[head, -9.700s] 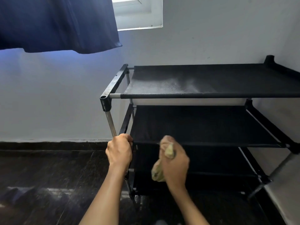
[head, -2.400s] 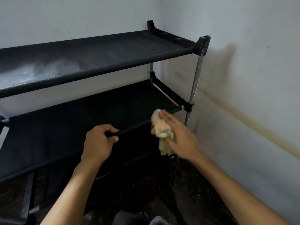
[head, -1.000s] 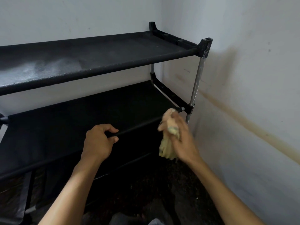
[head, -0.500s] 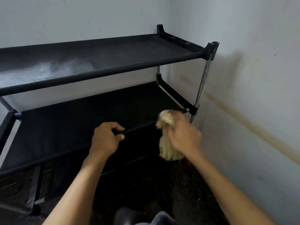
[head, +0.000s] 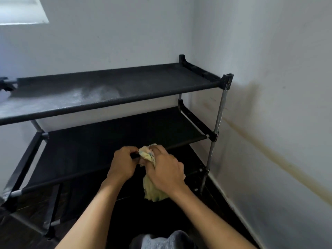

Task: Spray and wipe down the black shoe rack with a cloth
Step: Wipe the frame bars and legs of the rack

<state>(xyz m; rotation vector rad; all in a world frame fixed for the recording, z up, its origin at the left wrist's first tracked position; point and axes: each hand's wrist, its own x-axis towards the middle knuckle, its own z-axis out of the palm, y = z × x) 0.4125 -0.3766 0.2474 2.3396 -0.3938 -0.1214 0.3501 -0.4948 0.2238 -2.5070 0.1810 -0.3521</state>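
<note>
Right hand [head: 166, 170]: fingers curled around a bunched pale yellow cloth [head: 152, 189], grasping it. The upper wad of the cloth sits on the front rail [head: 71, 177] of the middle shelf [head: 107, 141]; the loose tail hangs below the hand, in front of the dark space under that shelf.

Left hand [head: 122, 164]: just beside the right hand, touching the cloth's upper wad. Fingers curled over the same front rail, clenched on it; thumb side toward the cloth.

Both forearms bare, reaching in from the lower edge of the view.

Shoe rack [head: 197, 121]: black, set in a room corner, back against one white wall [head: 107, 42], right end near the side wall [head: 278, 87].
- Top shelf [head: 143, 83]: black fabric, with a pale grey, frosted-looking patch [head: 75, 97] over its left half.
- Middle shelf: black fabric, uniformly dark.
- Right front post [head: 218, 121]: bare metal, upright, joined by black corner pieces.
- Left end: black side bars, partly cut off by the view.

Floor [head: 27, 230]: dark, glossy.

Side wall: a yellowish-brown stain line running diagonally down toward the right.

Window [head: 21, 11]: bright, upper left corner, partly in view.

Grey fabric [head: 161, 239] at the bottom edge, between the forearms; what it is cannot be told.
</note>
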